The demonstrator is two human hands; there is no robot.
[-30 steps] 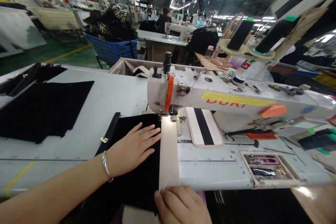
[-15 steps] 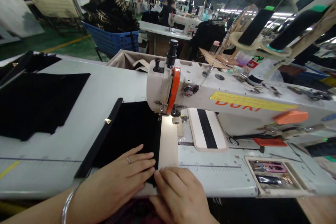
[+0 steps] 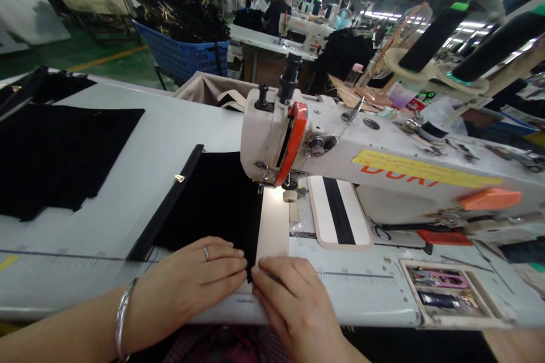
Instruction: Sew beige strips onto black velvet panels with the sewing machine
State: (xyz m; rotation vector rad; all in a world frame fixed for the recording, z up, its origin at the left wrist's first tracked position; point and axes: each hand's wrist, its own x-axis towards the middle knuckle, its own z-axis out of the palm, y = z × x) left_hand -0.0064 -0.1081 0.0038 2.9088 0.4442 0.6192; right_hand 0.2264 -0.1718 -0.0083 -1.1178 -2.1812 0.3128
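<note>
Your sewing station, black panel by the presser foot

So behind you've got a big workshop with a green floor [image 3: 114, 71], then your pale worktable [image 3: 191, 125]. The industrial sewing machine [image 3: 336, 159] blocks the far right; a blue basket [image 3: 183, 62] stands heaped beyond. The black fabric panel [image 3: 213, 198] lies left of the needle area, alongside a beige strip [image 3: 272, 232]. Your left hand [image 3: 200, 272] rests flattish on the panel; your right hand [image 3: 293, 295] bends onto the strip, can't tell if pinching. Tool tray [image 3: 415, 295] sits off right.
</note>
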